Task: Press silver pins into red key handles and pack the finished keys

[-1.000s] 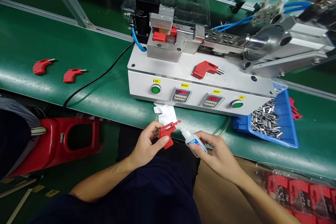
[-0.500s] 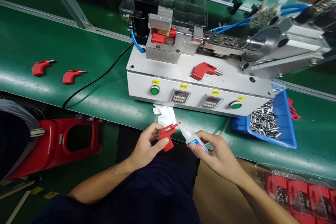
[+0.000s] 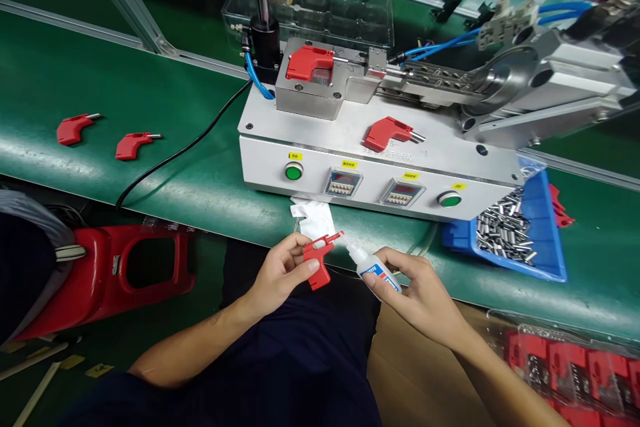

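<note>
My left hand [image 3: 284, 275] pinches a red plastic handle-shaped part [image 3: 316, 269], its narrow end pointing up and right. Closed around a small white glue bottle [image 3: 379, 275] with a blue label, my right hand [image 3: 420, 290] keeps the nozzle at the part's narrow tip; whether they touch I cannot tell. Above my hands stands a white press machine [image 3: 310, 133]. In its metal fixture lies another red part [image 3: 307, 63], with a metal rod against its right end. One more red part with a metal pin [image 3: 387, 133] rests on the machine's top.
Two red parts with pins [image 3: 75, 129] lie left on the green bench [image 3: 210, 167], near a black cable [image 3: 185, 145]. A blue bin [image 3: 550, 240] of metal pins stands right. Lower right is a clear tray of red parts [image 3: 565, 360]. A red stool [image 3: 95, 280] stands left.
The machine's clamp block has risen off the red part in the fixture, and its piston rod now shows. My hands stay nearly in place, with the glue bottle shifted slightly right and down.
</note>
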The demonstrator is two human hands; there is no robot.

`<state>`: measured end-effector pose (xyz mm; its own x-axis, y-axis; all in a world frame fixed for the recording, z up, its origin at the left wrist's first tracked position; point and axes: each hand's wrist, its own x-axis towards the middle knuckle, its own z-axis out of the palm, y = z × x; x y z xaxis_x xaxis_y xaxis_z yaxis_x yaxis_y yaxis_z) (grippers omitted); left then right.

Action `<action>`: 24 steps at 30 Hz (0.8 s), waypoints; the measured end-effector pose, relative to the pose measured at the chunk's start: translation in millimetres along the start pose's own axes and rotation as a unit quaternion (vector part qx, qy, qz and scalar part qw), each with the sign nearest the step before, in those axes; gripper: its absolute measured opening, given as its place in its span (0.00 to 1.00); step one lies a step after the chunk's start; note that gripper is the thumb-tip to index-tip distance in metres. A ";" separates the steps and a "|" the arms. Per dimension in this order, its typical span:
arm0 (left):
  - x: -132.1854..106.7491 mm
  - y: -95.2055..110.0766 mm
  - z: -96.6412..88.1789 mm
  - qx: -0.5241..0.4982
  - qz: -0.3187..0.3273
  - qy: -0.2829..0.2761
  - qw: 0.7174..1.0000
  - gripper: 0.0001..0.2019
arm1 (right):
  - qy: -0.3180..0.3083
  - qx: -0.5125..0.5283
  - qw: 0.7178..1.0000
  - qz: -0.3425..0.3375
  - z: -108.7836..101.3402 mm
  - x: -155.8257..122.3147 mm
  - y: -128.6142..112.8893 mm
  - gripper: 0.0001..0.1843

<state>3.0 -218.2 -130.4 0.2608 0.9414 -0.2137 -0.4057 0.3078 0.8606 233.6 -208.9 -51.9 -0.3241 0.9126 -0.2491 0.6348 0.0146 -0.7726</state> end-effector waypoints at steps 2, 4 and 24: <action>0.4 0.0 1.0 -0.004 -0.001 0.001 1.000 0.16 | -0.008 0.000 1.000 0.000 0.2 -0.1 -0.3 0.18; 0.4 0.3 1.8 -0.009 -0.003 0.001 1.000 0.16 | -0.018 -0.001 1.000 0.001 0.8 0.3 -0.8 0.18; -0.9 2.6 1.8 -0.033 -0.038 -0.008 0.999 0.17 | -0.009 -0.011 1.000 -0.005 -1.2 1.9 -1.3 0.19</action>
<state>3.3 -218.6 -127.1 0.3074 0.9128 -0.2687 -0.4418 0.3871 0.8093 233.0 -206.8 -50.6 -0.3441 0.9045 -0.2520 0.6470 0.0339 -0.7617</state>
